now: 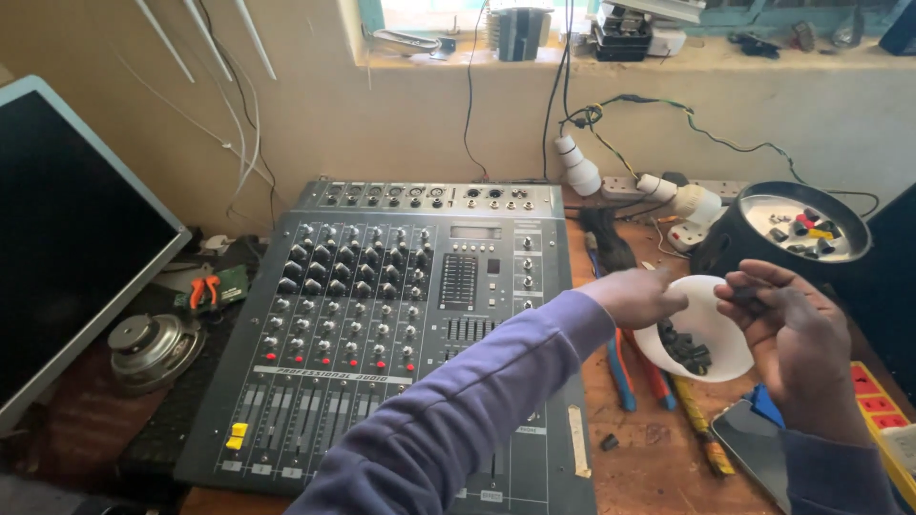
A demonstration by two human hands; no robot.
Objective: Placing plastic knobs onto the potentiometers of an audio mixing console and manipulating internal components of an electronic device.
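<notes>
We see 2 hands over the right part of the worktop (658, 458). The left hand (637, 298) comes across the mixer (382, 334) in a purple sleeve and rests at the left rim of the white bowl (720, 329), its fingers curled toward the bowl; we cannot tell whether its grip holds anything. The right hand (797, 334) hangs just right of the bowl, palm turned up, fingers half curled around a few small dark knobs (749, 298), so its grip is closed loosely on them. More dark knobs lie in a heap at the bottom of the bowl, toward its left side.

The bowl sits on the worktop just right of the mixer, over some pliers (620, 372) with blue and red handles. 1 loose dark knob lies on the wood near the mixer's lower right corner. A phone (749, 448) lies near the front edge, under the right wrist. Behind the bowl, toward the back right corner, stands a round black tub (735, 248) with small parts on its top. A power strip (883, 415) runs along the right edge. Left of the mixer lie a bare speaker (153, 348) and a dark monitor (67, 238).
</notes>
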